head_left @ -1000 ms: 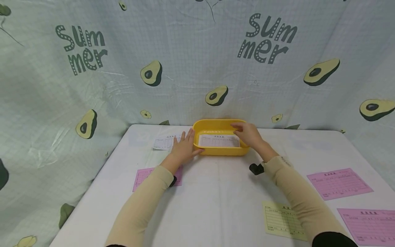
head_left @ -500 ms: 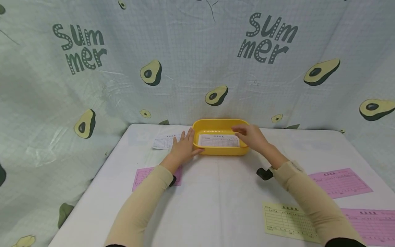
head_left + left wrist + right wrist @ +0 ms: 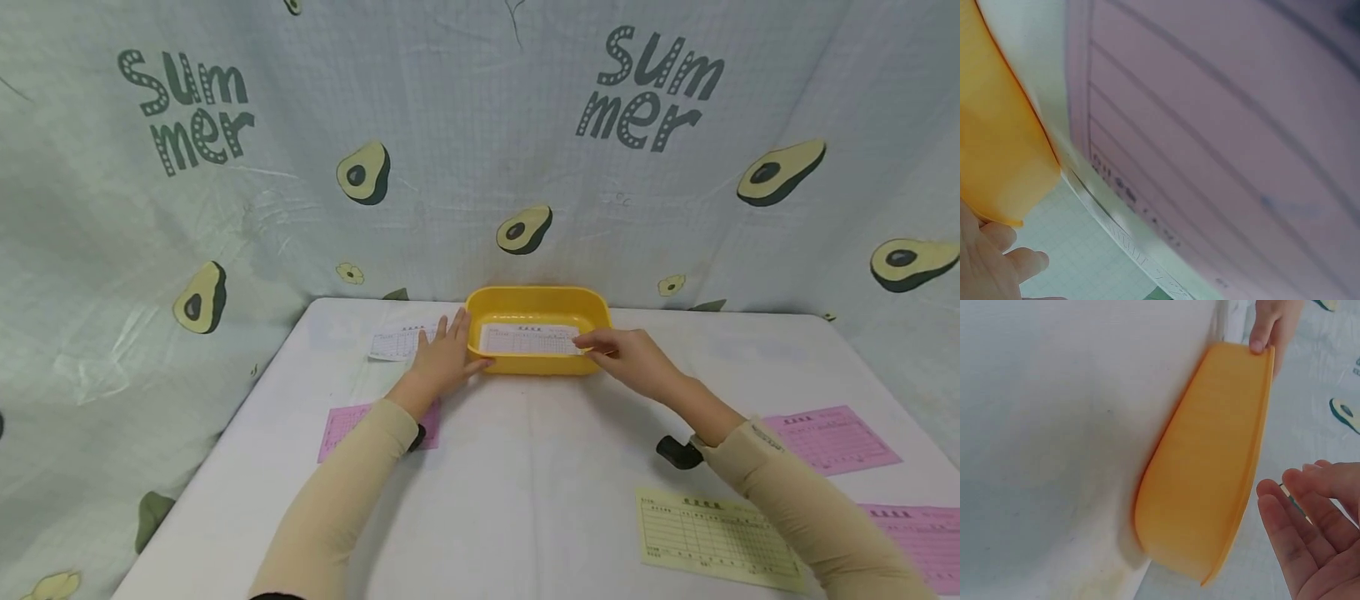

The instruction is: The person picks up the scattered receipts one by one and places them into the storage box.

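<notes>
A yellow plastic basket [image 3: 540, 365] stands at the back of the white table, with a white printed form [image 3: 528, 339] lying inside it. My left hand [image 3: 441, 358] rests against the basket's left end, fingers spread and thumb at the front corner; in the right wrist view its thumb lies on the rim. At the basket's right end is my right hand [image 3: 633, 360], its fingers loosely bent near the rim. The right wrist view shows nothing between the fingers of that right hand [image 3: 1319, 531], and a gap from the basket wall [image 3: 1204, 456].
Another white form [image 3: 397, 343] lies left of the basket, partly behind my left hand. A pink form [image 3: 348, 427] is under my left forearm. To the right lie a yellow form [image 3: 697, 533] and two pink forms, one farther back [image 3: 836, 437] and one nearer [image 3: 918, 533].
My right hand has drawn back from over the basket's inside to its front right rim, and the right forearm has shifted right. The left hand stays at the left end.
</notes>
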`<state>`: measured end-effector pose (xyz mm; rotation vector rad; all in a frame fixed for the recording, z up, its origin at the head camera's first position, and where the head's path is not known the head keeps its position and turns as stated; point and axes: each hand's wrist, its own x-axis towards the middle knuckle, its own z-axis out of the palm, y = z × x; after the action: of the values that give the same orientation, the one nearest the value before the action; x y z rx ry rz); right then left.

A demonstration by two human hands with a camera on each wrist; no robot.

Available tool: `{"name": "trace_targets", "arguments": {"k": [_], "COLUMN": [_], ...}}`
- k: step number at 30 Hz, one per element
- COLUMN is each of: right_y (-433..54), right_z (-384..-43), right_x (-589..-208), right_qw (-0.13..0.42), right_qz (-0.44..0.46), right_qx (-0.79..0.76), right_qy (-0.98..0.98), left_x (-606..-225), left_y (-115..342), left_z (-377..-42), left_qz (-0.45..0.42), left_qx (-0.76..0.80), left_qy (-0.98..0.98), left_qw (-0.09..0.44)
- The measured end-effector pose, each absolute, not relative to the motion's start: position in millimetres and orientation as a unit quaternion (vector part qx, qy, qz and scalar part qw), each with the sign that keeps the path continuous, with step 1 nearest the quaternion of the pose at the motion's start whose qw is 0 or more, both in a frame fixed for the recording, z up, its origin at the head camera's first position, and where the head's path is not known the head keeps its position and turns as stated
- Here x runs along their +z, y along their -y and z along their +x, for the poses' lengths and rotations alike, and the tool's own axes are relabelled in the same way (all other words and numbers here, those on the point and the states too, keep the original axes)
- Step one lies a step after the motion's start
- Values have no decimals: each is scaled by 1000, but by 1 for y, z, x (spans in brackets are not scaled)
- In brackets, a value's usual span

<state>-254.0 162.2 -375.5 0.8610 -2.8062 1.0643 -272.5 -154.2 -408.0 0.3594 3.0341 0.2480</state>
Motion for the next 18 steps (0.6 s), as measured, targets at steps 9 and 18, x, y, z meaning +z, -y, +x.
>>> {"name": "trace_targets", "arguments": {"k": [9,18], "right_y": [-184,-203], "right_z": [-236,-221], "right_x": [-386,-398], "right_qw": [-11,-64], "right_qz": [310,359], "right_qx": [329,309], "right_qy": [892,878], "left_x": [-409,-407], "left_y": [156,154], "left_z": [-272,-271], "left_qz": [122,124], "left_qx": [78,80], "left_qy": [-989,-988], "left_qw": [38,33]}}
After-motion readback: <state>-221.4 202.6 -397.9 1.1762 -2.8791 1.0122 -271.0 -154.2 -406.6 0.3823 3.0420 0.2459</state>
